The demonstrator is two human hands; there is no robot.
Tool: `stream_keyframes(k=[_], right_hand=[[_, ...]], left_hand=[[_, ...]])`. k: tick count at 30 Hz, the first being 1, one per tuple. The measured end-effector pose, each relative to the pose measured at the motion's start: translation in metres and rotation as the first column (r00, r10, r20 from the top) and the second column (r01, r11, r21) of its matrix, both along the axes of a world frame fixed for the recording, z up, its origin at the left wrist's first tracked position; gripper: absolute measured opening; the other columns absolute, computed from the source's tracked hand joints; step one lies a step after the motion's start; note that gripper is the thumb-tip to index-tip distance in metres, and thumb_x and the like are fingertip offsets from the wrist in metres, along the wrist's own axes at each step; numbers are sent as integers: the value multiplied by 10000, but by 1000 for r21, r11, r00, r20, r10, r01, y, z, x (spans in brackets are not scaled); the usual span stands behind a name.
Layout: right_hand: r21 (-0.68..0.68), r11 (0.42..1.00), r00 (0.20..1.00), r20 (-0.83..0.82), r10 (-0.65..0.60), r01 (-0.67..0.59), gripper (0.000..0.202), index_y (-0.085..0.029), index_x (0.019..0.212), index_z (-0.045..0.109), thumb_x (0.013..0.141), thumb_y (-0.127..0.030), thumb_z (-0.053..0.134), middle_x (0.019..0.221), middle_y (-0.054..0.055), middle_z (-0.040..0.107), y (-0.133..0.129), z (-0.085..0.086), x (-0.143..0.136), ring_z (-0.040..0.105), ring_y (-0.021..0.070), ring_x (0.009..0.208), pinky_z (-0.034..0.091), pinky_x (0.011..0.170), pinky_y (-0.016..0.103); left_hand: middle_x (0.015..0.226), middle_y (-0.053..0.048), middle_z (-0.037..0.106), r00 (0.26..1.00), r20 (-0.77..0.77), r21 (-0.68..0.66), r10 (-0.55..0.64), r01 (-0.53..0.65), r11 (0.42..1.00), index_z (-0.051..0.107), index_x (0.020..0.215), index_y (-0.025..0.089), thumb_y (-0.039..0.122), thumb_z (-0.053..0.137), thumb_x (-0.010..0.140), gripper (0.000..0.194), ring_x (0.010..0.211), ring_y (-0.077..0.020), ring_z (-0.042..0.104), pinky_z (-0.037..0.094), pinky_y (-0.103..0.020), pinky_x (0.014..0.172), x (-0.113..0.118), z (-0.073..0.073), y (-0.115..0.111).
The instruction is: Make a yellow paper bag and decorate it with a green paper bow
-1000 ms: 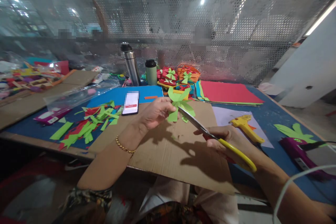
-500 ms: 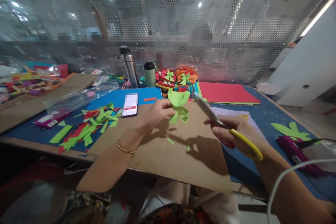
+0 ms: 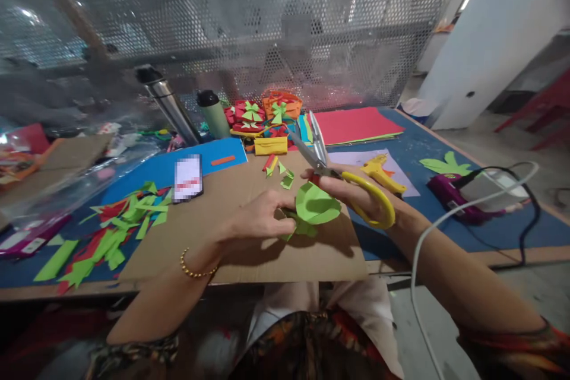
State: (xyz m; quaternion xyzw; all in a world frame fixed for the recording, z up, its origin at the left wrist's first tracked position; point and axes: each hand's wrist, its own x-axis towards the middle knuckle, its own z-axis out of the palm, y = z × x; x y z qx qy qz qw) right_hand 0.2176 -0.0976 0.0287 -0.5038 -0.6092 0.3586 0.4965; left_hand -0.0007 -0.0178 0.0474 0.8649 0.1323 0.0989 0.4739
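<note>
My left hand pinches a light green paper cutout low over the cardboard sheet. Its rounded part curls up, and smaller green lobes show beneath it. In my right hand is a pair of scissors with yellow handles, the blades parted and pointing away from me. The right fingers reach to the top edge of the cutout; whether they grip it I cannot tell. Just beyond lie small green scraps and a red and yellow piece on the cardboard.
Green and red paper strips are heaped at the left, near a phone. A steel flask, a green bottle and red paper sheets stand or lie behind. A yellow glue gun and a white cable are at the right.
The green cutout has come down toward the cardboard and turned. My right hand has moved in beside it, and the scissors now show spread blades pointing away. The view has tilted down and shifted right.
</note>
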Motion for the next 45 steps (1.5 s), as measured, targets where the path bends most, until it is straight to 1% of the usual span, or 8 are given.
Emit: stream_keyframes(k=[5,18,25,29,31,33,37,45], right_hand=[[-115,983,990,-12,141,-141,326,-201,1023,788,752,-380,823,881,20,732,-5,15,-6,657,174,752,548,676,294],[-11,999,999,-38,39,-39,367,-177,1052,778,726,-324,858,854,10,648,-5,6,-9,550,131,686,456,580,262],[93,988,992,-34,-119,121,417,-187,1070,761,719,-391,856,773,-20,589,0,3,-5,510,124,630,429,551,273],[177,928,943,-122,-309,327,387,-208,1053,738,709,-359,831,730,-44,544,5,-1,-4,476,117,601,412,533,268],[221,873,898,-185,-400,434,382,-216,1058,727,711,-355,810,727,-48,541,8,-3,-5,483,121,608,426,541,271],[258,815,852,-233,-469,519,377,-222,1066,714,721,-355,790,715,-54,537,9,-5,-7,489,126,609,444,554,278],[312,737,801,-225,-556,599,317,-238,1066,704,777,-361,744,713,-51,531,6,-6,-15,507,139,612,462,574,292],[375,704,797,-231,-559,603,283,-254,1078,712,820,-366,742,848,21,688,0,-13,-32,611,193,697,539,662,344]], left_hand=[[777,-22,729,998,-68,14,-10,11,1000,784,834,165,237,574,725,247,723,-166,619,459,-262,667,3,-2,3],[669,0,619,989,-100,287,113,-80,955,675,715,174,267,548,711,158,649,-150,502,389,-276,621,2,-2,8],[1097,-73,729,901,315,373,297,-405,834,723,1030,199,195,621,789,262,1004,-215,658,526,-368,912,-2,-4,13],[815,-39,688,712,479,149,514,-643,751,688,821,190,253,619,896,120,739,-159,610,509,-310,714,-2,-1,5],[689,-20,646,801,311,-98,512,-509,855,655,737,181,326,597,946,261,593,-126,574,474,-278,594,1,-1,-6],[719,-41,684,932,88,-412,352,-288,864,691,817,155,438,611,957,326,533,-117,593,454,-264,520,9,-6,-20],[813,-50,708,973,41,-729,229,-128,672,638,931,158,643,731,853,500,511,-118,638,447,-255,483,35,-20,-42],[764,30,592,702,238,-889,672,-121,441,652,865,167,536,936,669,505,591,-71,473,364,-242,568,72,-27,-58]])
